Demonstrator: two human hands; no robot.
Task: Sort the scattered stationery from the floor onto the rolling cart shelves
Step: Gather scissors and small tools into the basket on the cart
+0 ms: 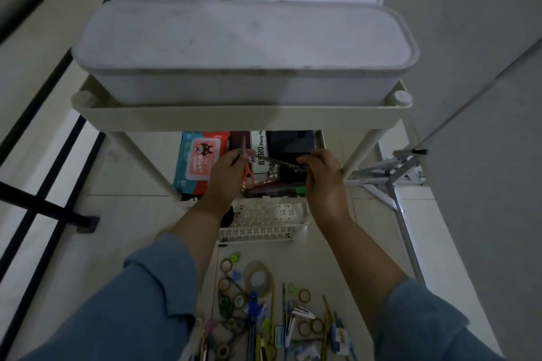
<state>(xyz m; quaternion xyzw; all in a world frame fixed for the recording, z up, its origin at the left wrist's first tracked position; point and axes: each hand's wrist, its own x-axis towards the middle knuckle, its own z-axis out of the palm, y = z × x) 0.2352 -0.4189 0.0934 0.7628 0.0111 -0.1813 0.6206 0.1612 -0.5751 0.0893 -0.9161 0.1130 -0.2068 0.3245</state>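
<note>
The scissors [248, 176], with orange handles, are held over the middle shelf [320, 138] of the rolling cart [234, 119], under its top tray, with the blades spread apart: one points up toward the tray's rim and the other runs off to your right. Your left hand [227, 173] has its fingers curled round the scissors just above the handles, and your right hand [321, 176] has its fingers bent in and pinching the far end of the right-pointing blade. On that middle shelf, behind the scissors, lie a pack of wipes [199, 161] at the cart's left side, a stamp pad box [261, 152] in the middle and a dark flat item [289, 145] at the right side; a marker with a green cap [281, 190] lies along the shelf's front edge, just below your right hand. Two white lidded boxes [243, 44] sit one behind the other on the cart's top tray. Below your wrists the cart's lower perforated shelf [264, 214] shows. On the floor in front of the cart, between your forearms, lies the scattered stationery [255, 311]: a large tape roll [258, 277], several small tape rolls, pens, pencils and clips. A white metal frame [390, 176] stands to the cart's right, and a black frame [44, 202] to its left.
</note>
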